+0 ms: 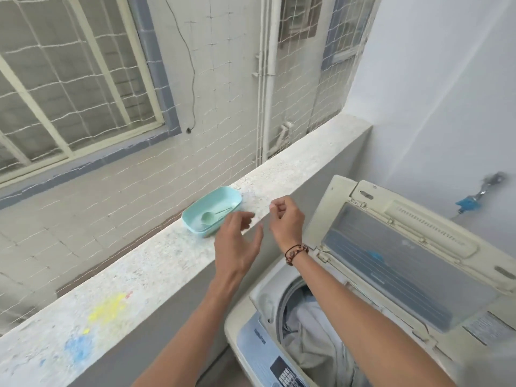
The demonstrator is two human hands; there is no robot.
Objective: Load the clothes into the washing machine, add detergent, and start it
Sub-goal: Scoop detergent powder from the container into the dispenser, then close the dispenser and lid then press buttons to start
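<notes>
The left hand (237, 241) hangs in the air above the ledge (156, 263), fingers spread and relaxed, holding nothing; its fingertips point toward the pale green box (223, 198) just beyond them without touching it. The right hand (286, 219) is raised just beside it, over the inner edge of the ledge, with its fingers curled in and the thumb against the forefinger; whether anything small is pinched there cannot be told. A beaded bracelet (296, 253) circles the right wrist.

The pale green box sits open on the ledge, toward its outer edge, and seems to rest in or on a second piece of the same colour. Inside it lies a small green scoop (208, 217) with its handle pointing to the far right; the detergent itself is hard to make out.

Below the right forearm stands the washing machine (243, 325), a top loader set against the inner face of the ledge wall. Its lid (405, 261) is folded up and back, the tinted window facing the camera. The clothes (310, 342), pale grey and white fabric, lie in the drum. The control panel (282, 372) runs along the machine's near edge at the bottom of the view.

On the white wall to the right a tap (487, 188) sticks out above a blue fitting. On the near left stretch of the ledge are yellow and blue stains (107, 308). Beyond the ledge a white net (83, 88) hangs before a tiled wall and a barred window
</notes>
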